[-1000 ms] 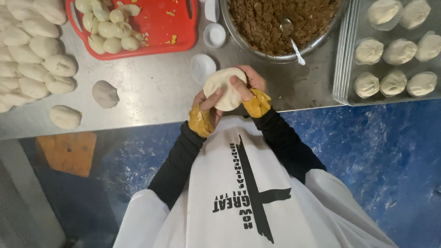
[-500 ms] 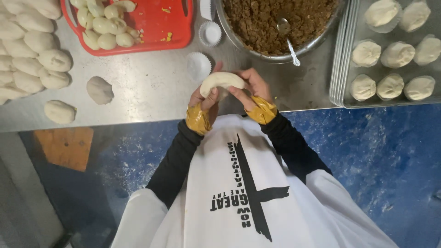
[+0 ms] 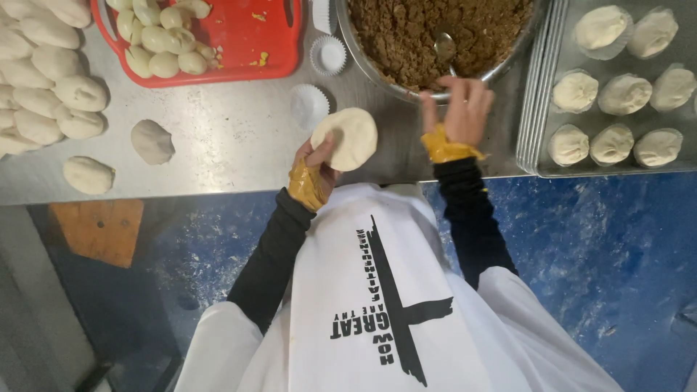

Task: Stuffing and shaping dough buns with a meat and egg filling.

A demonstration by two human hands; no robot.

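One flat dough disc (image 3: 345,138) held up in left hand (image 3: 314,165), above table (image 3: 232,138). Right hand (image 3: 459,109) at 3 o'clock of it, fingers curled on spoon (image 3: 444,49) handle by bowl (image 3: 363,54) rim.

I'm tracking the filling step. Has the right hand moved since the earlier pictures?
Yes. The right hand left the dough disc, now held by the left hand alone, and went to the spoon at the bowl.

One head-worn view — looking steeply down, close over the steel table (image 3: 232,145).
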